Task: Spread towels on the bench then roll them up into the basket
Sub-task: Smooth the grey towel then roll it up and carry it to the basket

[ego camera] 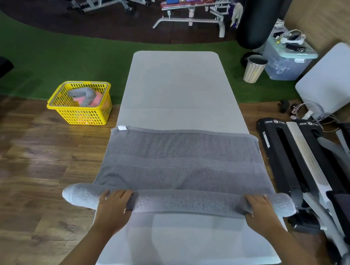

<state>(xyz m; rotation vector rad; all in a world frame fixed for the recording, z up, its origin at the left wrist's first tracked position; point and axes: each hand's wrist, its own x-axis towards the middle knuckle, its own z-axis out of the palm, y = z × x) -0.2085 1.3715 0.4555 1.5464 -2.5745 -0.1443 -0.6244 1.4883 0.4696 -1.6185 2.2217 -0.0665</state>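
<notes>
Grey terry towel (188, 162) lies across the pale bench (181, 85), spread flat at centre, its near edge wound into a thick roll (183, 203) running from 9 to 3 o'clock. Both roll ends overhang the bench sides. A small white tag sits at the towel's far-left corner, toward 11 o'clock.

Left hand (115, 204) rests on the roll at about 7 o'clock, fingers curved over the top, thumb at the near side; grip closed round the roll. Right hand (259, 209) sits on the roll at about 4 o'clock, fingers curled over it likewise, gripping the same roll. Striped sleeves show at the bottom corners.

Yellow basket (80, 108) stands on the wood floor at 10 o'clock, just beside the bench's left edge, where floor meets green turf. Inside it lie a grey rolled towel (82, 94) and something pink beside it.

At 3 o'clock, black and white step platforms (301, 160) lie alongside the bench. At 1 o'clock, a striped bin (254, 69) and a clear storage box (287, 58) stand on the turf.
</notes>
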